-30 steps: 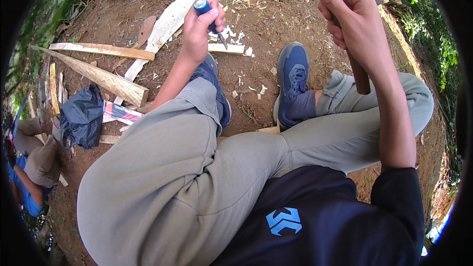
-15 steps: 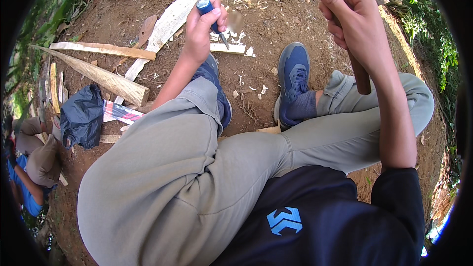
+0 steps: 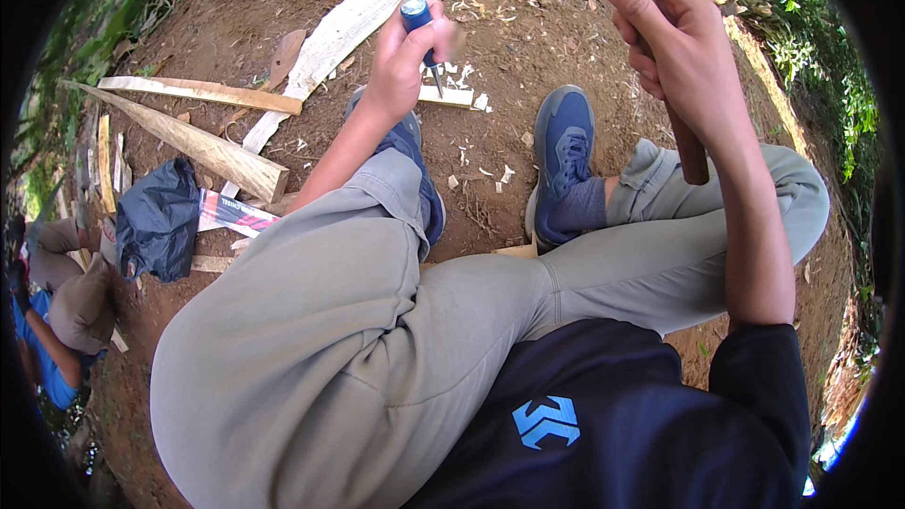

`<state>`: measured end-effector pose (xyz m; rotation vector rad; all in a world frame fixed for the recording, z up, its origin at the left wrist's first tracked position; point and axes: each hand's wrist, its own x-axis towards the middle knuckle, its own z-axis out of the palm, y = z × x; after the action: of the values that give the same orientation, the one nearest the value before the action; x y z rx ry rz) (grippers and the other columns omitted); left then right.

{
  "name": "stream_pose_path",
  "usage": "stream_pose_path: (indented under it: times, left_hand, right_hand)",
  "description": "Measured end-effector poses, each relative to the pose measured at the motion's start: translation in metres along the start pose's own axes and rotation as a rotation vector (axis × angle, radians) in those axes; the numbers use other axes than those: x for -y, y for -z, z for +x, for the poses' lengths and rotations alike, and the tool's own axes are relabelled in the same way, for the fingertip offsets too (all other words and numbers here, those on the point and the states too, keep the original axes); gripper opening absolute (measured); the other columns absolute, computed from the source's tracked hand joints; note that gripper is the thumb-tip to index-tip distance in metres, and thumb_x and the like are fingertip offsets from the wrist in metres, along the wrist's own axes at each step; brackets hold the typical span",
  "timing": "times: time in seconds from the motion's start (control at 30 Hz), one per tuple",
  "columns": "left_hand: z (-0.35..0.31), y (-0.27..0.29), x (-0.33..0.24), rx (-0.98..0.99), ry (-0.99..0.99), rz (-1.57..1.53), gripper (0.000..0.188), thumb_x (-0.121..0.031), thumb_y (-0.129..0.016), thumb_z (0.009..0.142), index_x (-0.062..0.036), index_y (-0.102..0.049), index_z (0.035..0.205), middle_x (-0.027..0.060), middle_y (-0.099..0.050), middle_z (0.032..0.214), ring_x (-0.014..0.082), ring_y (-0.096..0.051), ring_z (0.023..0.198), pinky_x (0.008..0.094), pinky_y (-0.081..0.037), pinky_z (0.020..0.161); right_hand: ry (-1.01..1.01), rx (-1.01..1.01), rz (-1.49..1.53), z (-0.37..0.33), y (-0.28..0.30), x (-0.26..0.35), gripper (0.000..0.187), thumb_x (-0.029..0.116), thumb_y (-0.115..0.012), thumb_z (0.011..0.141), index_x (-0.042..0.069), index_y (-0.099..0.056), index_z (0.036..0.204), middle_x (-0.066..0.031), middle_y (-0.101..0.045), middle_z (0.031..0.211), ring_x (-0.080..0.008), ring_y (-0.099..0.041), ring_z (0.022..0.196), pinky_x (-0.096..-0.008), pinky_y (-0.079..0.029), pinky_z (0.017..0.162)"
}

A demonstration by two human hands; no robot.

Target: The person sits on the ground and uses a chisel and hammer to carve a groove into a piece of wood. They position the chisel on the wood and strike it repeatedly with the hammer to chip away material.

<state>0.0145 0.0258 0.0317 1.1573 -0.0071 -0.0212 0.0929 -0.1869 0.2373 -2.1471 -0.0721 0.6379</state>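
Observation:
My left hand (image 3: 394, 73) is closed around the blue handle of a chisel (image 3: 416, 15). The chisel stands nearly upright, its blade tip at a small pale strip of wood (image 3: 458, 97) lying on the soil between my shoes. Whether the tip touches the wood or hovers just above it, I cannot tell. Off to the right, my right hand (image 3: 686, 49) is raised and wrapped round a brown wooden handle (image 3: 691, 153). The upper end of that tool runs out of the picture, so its head is hidden. Pale wood chips lie scattered around the strip.
A long pale board (image 3: 344, 28) lies beyond my left arm. Left of it are a squared pointed stake (image 3: 203, 146), a thinner batten (image 3: 203, 94), a black plastic bag (image 3: 160, 221) and a printed cardboard package (image 3: 236, 212). Another person (image 3: 71, 320) sits at the far left.
My left hand has shifted slightly to the right, and the chisel has gone from slanted to more upright over the strip. The right hand has barely moved.

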Motion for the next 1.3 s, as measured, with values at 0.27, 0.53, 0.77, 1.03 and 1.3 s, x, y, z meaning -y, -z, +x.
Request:
stream_pose_path:
  times: [0.27, 0.53, 0.77, 1.03, 1.3]
  left_hand:
    - [0.0, -0.003, 0.003, -0.027, -0.024, -0.078, 0.017, -0.023, -0.058, 0.101, -0.0081, -0.05, 0.103, 0.0014, -0.05, 0.08, 0.0103, -0.047, 0.074, 0.0266, -0.041, 0.069]
    - [0.006, 0.001, 0.006, -0.003, 0.002, -0.059, 0.018, -0.025, -0.054, 0.102, -0.0084, -0.047, 0.104, 0.0017, -0.047, 0.081, 0.012, -0.046, 0.075, 0.0286, -0.04, 0.071]
    - [0.009, 0.001, 0.012, -0.009, 0.013, -0.074, 0.018, -0.024, -0.058, 0.102, -0.0089, -0.05, 0.102, -0.0014, -0.049, 0.081, 0.0085, -0.046, 0.072, 0.0249, -0.041, 0.067]
    - [0.009, -0.003, 0.011, -0.032, 0.044, -0.04, 0.019, -0.025, -0.058, 0.101, -0.0089, -0.049, 0.106, -0.0004, -0.048, 0.082, 0.0093, -0.045, 0.073, 0.0256, -0.04, 0.069]
    - [0.008, -0.007, 0.009, -0.025, 0.044, -0.03, 0.018, -0.025, -0.06, 0.102, -0.0101, -0.051, 0.102, -0.0039, -0.046, 0.08, 0.0064, -0.044, 0.071, 0.0244, -0.04, 0.065]
  right_hand:
    - [0.051, -0.011, 0.033, 0.001, -0.005, -0.018, 0.033, 0.031, -0.063, 0.104, 0.006, -0.065, 0.126, 0.0059, -0.048, 0.072, 0.0008, -0.04, 0.048, -0.0181, -0.03, 0.041]
    - [0.057, 0.011, 0.025, 0.002, -0.007, -0.018, 0.031, 0.031, -0.062, 0.104, 0.006, -0.065, 0.123, 0.0058, -0.048, 0.071, 0.0006, -0.04, 0.048, -0.0183, -0.03, 0.04]
    - [0.093, 0.032, 0.009, 0.002, -0.01, -0.016, 0.028, 0.03, -0.062, 0.105, 0.005, -0.065, 0.117, 0.0056, -0.048, 0.071, 0.0007, -0.04, 0.048, -0.0182, -0.03, 0.04]
    - [0.095, 0.046, 0.042, -0.005, -0.005, -0.002, 0.032, 0.03, -0.064, 0.103, 0.006, -0.067, 0.125, 0.0059, -0.049, 0.07, 0.0002, -0.043, 0.054, -0.0195, -0.033, 0.045]
    - [0.3, -0.058, 0.025, -0.021, -0.011, 0.003, 0.043, 0.028, -0.063, 0.104, 0.002, -0.061, 0.138, 0.0043, -0.053, 0.073, -0.002, -0.044, 0.06, -0.0215, -0.033, 0.05]
